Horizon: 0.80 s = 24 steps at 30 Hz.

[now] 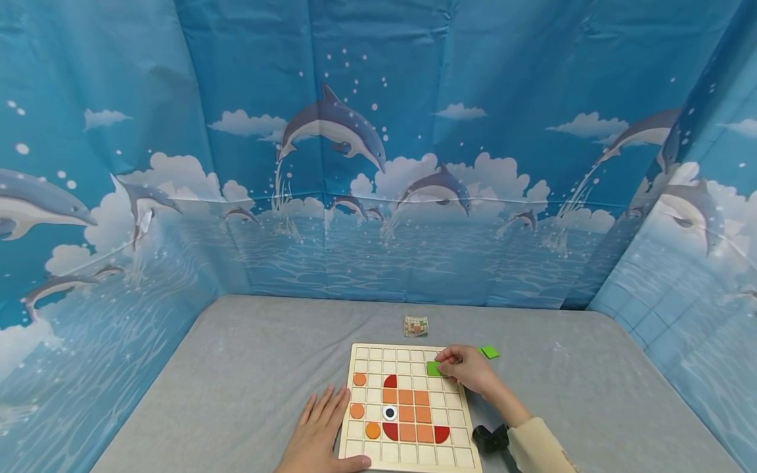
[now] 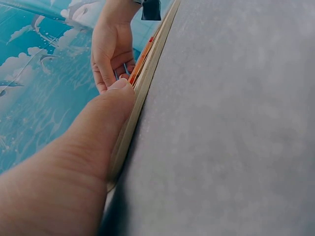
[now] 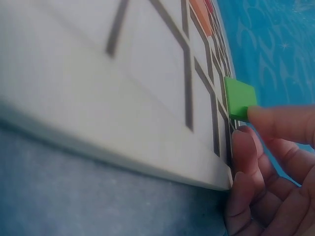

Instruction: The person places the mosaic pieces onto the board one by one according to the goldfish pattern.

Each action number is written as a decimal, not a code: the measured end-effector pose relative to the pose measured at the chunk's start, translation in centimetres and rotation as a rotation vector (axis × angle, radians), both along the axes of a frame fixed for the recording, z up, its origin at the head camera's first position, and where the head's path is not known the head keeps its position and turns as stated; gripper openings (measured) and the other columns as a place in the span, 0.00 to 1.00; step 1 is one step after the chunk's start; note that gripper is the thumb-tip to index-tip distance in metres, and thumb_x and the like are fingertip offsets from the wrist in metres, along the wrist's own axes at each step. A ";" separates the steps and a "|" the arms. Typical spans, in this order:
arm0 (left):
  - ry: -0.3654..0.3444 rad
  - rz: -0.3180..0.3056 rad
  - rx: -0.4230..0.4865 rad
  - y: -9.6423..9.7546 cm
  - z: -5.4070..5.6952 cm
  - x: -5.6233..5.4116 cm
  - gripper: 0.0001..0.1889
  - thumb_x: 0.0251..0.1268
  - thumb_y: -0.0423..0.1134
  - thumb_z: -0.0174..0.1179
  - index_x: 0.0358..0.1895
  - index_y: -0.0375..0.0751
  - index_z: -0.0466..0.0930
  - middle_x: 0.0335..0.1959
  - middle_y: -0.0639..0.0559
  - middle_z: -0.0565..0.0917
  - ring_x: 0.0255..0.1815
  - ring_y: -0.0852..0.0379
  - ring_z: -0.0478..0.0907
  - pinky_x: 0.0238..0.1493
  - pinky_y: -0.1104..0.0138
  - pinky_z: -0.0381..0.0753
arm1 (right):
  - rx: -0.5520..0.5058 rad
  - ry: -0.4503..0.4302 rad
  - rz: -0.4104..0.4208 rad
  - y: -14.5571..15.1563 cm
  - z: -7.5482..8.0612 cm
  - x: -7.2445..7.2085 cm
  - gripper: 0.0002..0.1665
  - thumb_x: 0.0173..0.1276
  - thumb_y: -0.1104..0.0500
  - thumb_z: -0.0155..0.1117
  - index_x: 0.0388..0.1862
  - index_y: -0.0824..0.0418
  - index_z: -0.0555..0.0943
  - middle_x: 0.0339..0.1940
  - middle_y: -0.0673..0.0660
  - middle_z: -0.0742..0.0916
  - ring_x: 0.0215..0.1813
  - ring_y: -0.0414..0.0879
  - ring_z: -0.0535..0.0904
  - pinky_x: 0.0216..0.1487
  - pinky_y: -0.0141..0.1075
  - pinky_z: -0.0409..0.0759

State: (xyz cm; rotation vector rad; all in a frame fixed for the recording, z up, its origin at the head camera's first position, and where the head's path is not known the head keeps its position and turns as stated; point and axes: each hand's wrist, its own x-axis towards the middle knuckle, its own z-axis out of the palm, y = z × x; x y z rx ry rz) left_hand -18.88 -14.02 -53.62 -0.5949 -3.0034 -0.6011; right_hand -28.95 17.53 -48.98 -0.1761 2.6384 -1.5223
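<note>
A wooden grid board [image 1: 414,454] lies on the grey cloth, with a fish-like figure of orange square tiles [image 1: 405,414], red quarter-round tiles [image 1: 391,381] and an eye tile [image 1: 389,412]. My right hand [image 1: 473,371] pinches a green square tile [image 1: 434,369] over the board's upper right; in the right wrist view the tile [image 3: 240,97] stands tilted at the grid, thumb and finger at its edge. My left hand [image 1: 319,430] lies along the board's left side with fingers spread and straight, its thumb [image 2: 115,96] on the board's near left edge.
Orange round tiles [image 1: 357,411] sit in the left columns. More green tiles [image 1: 489,352] lie beyond the right hand, off the board. A small picture card [image 1: 416,326] lies behind the board. A black object [image 1: 491,438] is by the right wrist. Dolphin-printed curtains [image 1: 378,249] surround the table.
</note>
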 end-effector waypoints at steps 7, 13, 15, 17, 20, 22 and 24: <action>-0.002 0.000 -0.004 0.0 0.0 0.0 0.60 0.45 0.81 0.49 0.75 0.41 0.52 0.73 0.48 0.58 0.74 0.47 0.47 0.69 0.51 0.40 | -0.010 0.011 0.023 0.1 0.0 0.1 0.06 0.64 0.67 0.63 0.40 0.66 0.83 0.25 0.56 0.80 0.24 0.47 0.75 0.23 0.37 0.75; -0.007 -0.002 0.001 0.0 0.2 0.1 0.59 0.45 0.80 0.49 0.75 0.41 0.52 0.73 0.48 0.57 0.74 0.47 0.47 0.69 0.51 0.39 | -0.008 0.012 0.018 0.1 0.1 0.2 0.06 0.64 0.65 0.65 0.39 0.65 0.83 0.24 0.56 0.80 0.24 0.47 0.75 0.23 0.37 0.75; -0.004 -0.001 0.000 0.0 0.2 0.1 0.59 0.45 0.80 0.49 0.75 0.41 0.52 0.73 0.48 0.57 0.74 0.47 0.47 0.69 0.52 0.39 | -0.010 0.011 0.011 0.2 0.1 0.2 0.06 0.64 0.65 0.65 0.39 0.66 0.83 0.24 0.56 0.80 0.25 0.47 0.75 0.23 0.37 0.75; -0.002 0.000 -0.002 0.0 0.2 0.1 0.59 0.45 0.80 0.49 0.75 0.41 0.52 0.73 0.48 0.57 0.74 0.47 0.47 0.69 0.53 0.38 | -0.016 0.012 -0.007 0.4 0.0 0.2 0.06 0.64 0.66 0.64 0.39 0.67 0.83 0.24 0.56 0.80 0.25 0.47 0.75 0.23 0.37 0.76; 0.003 0.002 -0.001 -0.1 0.2 0.2 0.59 0.45 0.80 0.49 0.75 0.41 0.52 0.73 0.49 0.57 0.74 0.47 0.47 0.68 0.53 0.38 | 0.000 0.016 -0.058 0.9 0.1 0.1 0.05 0.64 0.66 0.63 0.38 0.67 0.83 0.24 0.56 0.79 0.24 0.47 0.74 0.24 0.38 0.76; 0.005 0.002 0.000 -0.1 0.2 0.2 0.59 0.45 0.80 0.49 0.75 0.41 0.53 0.73 0.49 0.57 0.74 0.48 0.47 0.68 0.54 0.38 | 0.034 0.026 -0.106 1.4 0.1 0.0 0.05 0.64 0.65 0.63 0.37 0.66 0.83 0.24 0.55 0.79 0.24 0.47 0.74 0.23 0.37 0.76; 0.006 0.002 0.001 -0.1 0.2 0.2 0.59 0.45 0.80 0.49 0.75 0.41 0.53 0.73 0.49 0.57 0.74 0.47 0.47 0.68 0.54 0.38 | 0.080 0.038 -0.145 2.0 0.1 -0.1 0.06 0.65 0.64 0.63 0.38 0.66 0.83 0.25 0.54 0.79 0.24 0.47 0.74 0.22 0.37 0.74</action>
